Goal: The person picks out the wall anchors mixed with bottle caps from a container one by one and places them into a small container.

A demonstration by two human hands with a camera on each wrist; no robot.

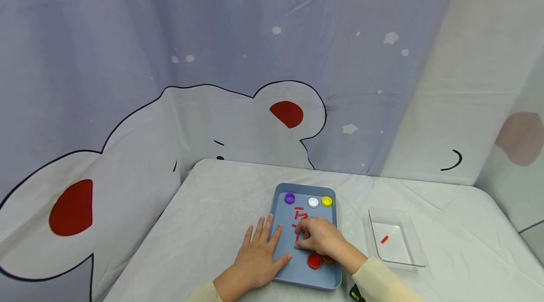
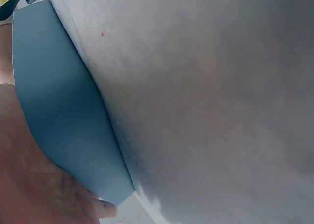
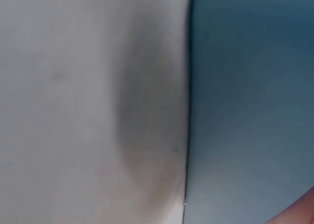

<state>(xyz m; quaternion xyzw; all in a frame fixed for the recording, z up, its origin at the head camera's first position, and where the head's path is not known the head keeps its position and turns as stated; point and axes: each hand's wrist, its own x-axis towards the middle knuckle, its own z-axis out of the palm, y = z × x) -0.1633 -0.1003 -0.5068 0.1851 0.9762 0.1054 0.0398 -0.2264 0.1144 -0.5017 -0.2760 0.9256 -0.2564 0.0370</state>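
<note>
A blue-grey tray [image 1: 293,271] lies on the covered table, and several short red sticks are scattered over its middle. My left hand [image 1: 257,255] rests across the tray's left rim with fingers straight and spread; in the left wrist view part of that hand [image 2: 39,184] shows beside the tray's outer wall [image 2: 68,86]. Over the tray, my right hand [image 1: 320,236] pinches one red stick [image 1: 297,238] end to end between thumb and fingertips. Just below it sit a red round cap [image 1: 314,260] and an orange-brown one [image 1: 327,259], the latter partly hidden by the hand.
Purple [image 1: 290,198], white [image 1: 313,203] and yellow [image 1: 327,201] round caps sit at the tray's far end. To the right stands a clear plastic box [image 1: 418,250] with one red stick [image 1: 384,239] inside. A printed curtain [image 1: 238,122] hangs behind the table.
</note>
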